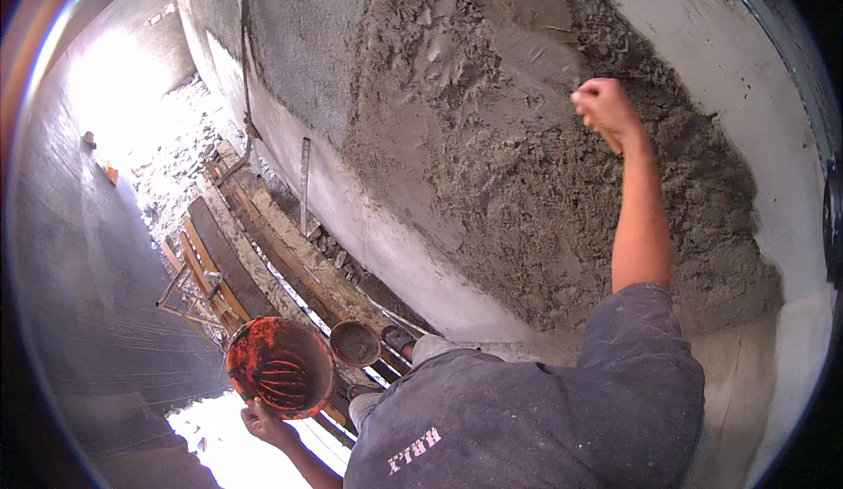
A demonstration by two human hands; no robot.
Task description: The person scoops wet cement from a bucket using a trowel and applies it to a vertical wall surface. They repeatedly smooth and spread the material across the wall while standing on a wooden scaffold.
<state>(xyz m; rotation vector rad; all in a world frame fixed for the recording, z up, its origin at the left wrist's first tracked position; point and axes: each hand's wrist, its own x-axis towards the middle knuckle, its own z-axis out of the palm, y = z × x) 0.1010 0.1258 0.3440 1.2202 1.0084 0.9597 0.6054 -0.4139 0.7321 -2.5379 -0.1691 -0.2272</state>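
My right hand is closed around the wooden handle of a trowel, up against the wall. Its blade is blurred against the wet grey mortar, which is smooth near the blade and rough and lumpy elsewhere. Low on the left, my left hand grips the rim of a tilted orange bucket. Grey smears coat the inside of this bucket, with orange streaks showing through. My left fingers are partly hidden by the rim.
Under my feet run wooden scaffold planks with gaps between them. A smaller bucket of mortar stands by my shoe. One straight metal bar leans near the wall's lower edge. Rubble lies beyond the planks, and a grey wall rises on the left.
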